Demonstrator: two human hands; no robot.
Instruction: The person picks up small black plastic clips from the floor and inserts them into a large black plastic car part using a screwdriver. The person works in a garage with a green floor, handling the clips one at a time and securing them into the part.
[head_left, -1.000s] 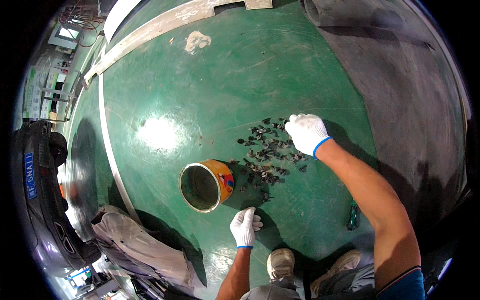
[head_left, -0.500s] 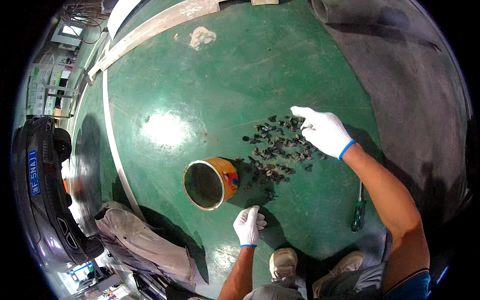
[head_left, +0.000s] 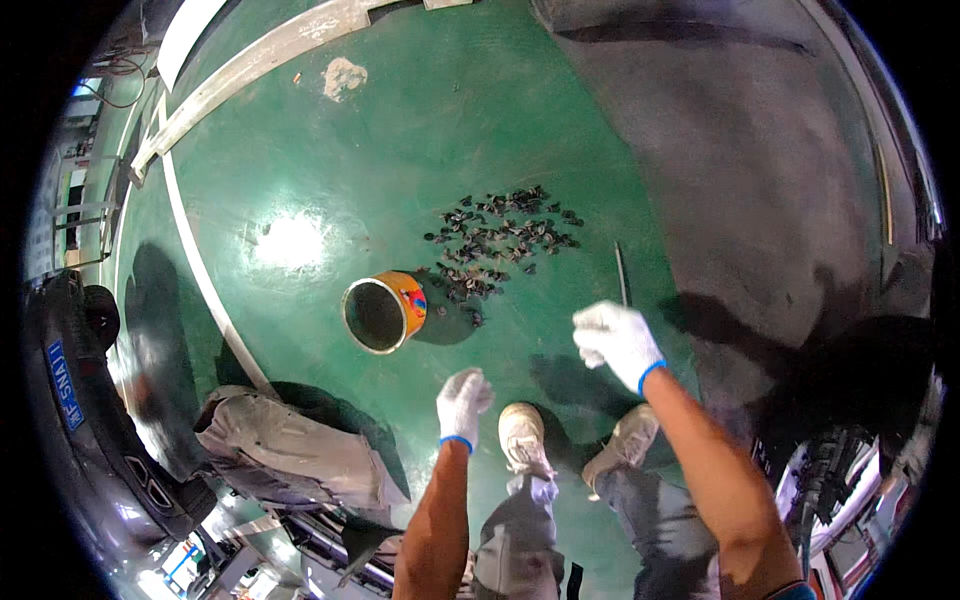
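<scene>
My left hand [head_left: 463, 405] wears a white knitted glove with a blue cuff. Its fingers are curled closed, and nothing shows in them; a metal can [head_left: 415, 305] with an orange side stands open just beyond it. My right hand [head_left: 617, 343], gloved the same way, is raised above the floor with its fingers curled in, and no held thing is visible. Behind it the thin metal shaft of a screwdriver [head_left: 622, 272] lies on the floor, its handle hidden by the hand. Many small dark clip-like pieces [head_left: 510, 235] lie scattered right of the can.
A grey mat [head_left: 740, 170] covers the floor at right. A pale curved panel [head_left: 285, 445] lies at lower left near a dark car [head_left: 90, 400]. A long light-coloured strip [head_left: 260, 70] crosses the far left. My shoes [head_left: 525, 437] stand between my hands.
My right hand has drawn back from the scattered pieces toward me, its pointing finger now curled in. The view has risen and shifted; the can and pieces look smaller.
</scene>
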